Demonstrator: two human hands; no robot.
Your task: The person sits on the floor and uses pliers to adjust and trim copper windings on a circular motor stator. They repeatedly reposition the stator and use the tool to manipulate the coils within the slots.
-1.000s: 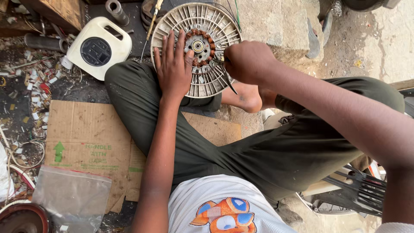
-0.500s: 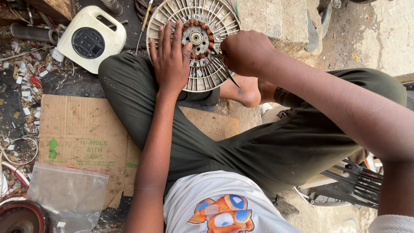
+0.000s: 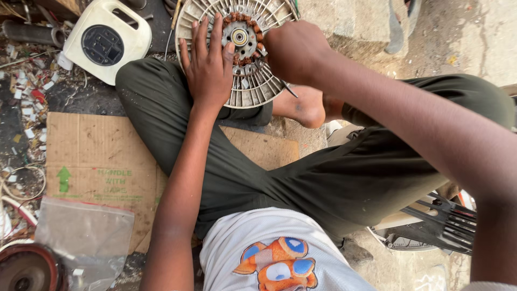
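Your left hand (image 3: 210, 67) lies flat and open on the fan disc (image 3: 237, 51), fingers (image 3: 202, 35) spread across the ribs toward 12 o'clock. In my judgement this pins the disc against your left leg (image 3: 161, 113) so it cannot turn or slide.

Your right hand (image 3: 296, 51) is closed in a fist at the disc's 3 o'clock edge, next to the copper winding ring (image 3: 245, 24) around the hub (image 3: 239, 36). A thin dark tool tip (image 3: 288, 89) shows below the fist at 5 o'clock; the rest of it is hidden, so I take the fist to be gripping it, working at the windings.

The disc rests at the top of view, propped on your crossed legs, with your bare foot (image 3: 301, 105) at its 4 o'clock.

Surroundings: a white cable reel (image 3: 107, 40) at the disc's 9 o'clock, just beside your knee; cardboard (image 3: 97, 161) under you; a plastic bag (image 3: 81, 237) and a red round part (image 3: 27, 269) at 7 o'clock; scrap litter (image 3: 24, 91) along the left. Your right forearm (image 3: 420, 134) blocks the view of the right side.
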